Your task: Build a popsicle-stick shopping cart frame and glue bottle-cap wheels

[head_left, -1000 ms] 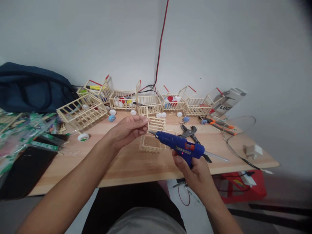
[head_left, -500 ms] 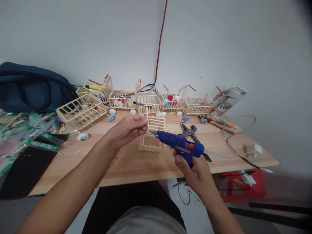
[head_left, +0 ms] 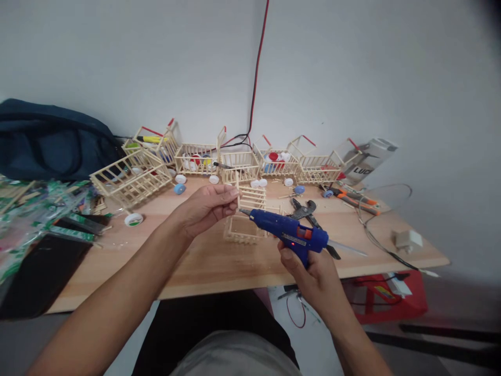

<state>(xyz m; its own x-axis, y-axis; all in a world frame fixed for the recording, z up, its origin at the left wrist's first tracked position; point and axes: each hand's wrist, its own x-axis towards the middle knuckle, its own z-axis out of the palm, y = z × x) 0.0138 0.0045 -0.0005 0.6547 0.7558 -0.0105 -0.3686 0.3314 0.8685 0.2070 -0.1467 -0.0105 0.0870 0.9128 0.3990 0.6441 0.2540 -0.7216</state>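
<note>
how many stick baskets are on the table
7: big tipped basket at left; five wall baskets in a row; unfinished basket between left hand and glue gun. Others may be hidden.

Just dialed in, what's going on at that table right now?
A person works at a wooden table. The left hand pinches a small stick panel upright above a stick basket lying on the table. The right hand grips a blue glue gun, its nozzle close to the panel's near edge. Stick carts line the wall, and pliers lie behind the gun.
</note>
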